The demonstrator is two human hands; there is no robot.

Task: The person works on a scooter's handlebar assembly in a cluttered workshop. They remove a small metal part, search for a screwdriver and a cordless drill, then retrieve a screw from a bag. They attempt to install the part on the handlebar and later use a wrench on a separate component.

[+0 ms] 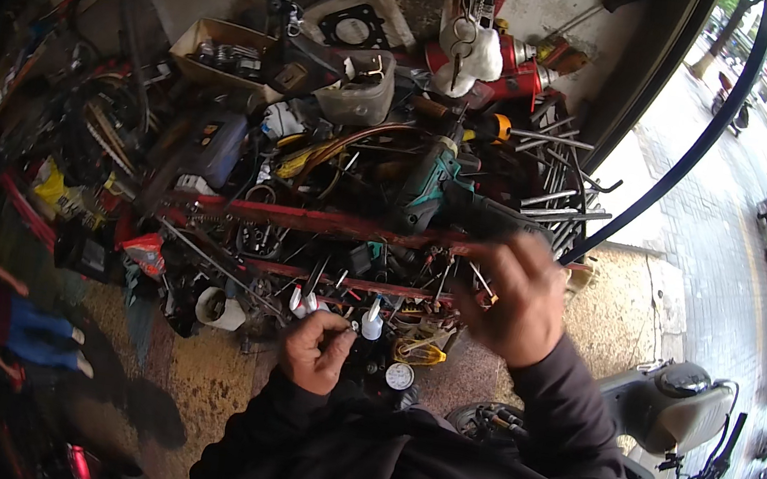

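Note:
My left hand (315,353) is closed in a pinch in front of the workbench. At its fingertips shows a tiny pale thing, too small to name. My right hand (523,303) is raised at the bench's right front, fingers partly curled and smeared by motion; whether it holds anything is hidden. Left of it, a teal and black power drill (430,185) lies on the cluttered red-edged bench (308,220). Close to my left hand are a white bottle (372,324) and a yellow oval piece (419,353). Below them is a round white-faced gauge (400,376).
Behind lie an open cardboard box (202,67) of metal parts, a clear plastic tub (361,94) and red cans (509,76). Metal rods (555,205) stick out at right. A scooter (674,403) stands at lower right; another person (28,327) is at far left.

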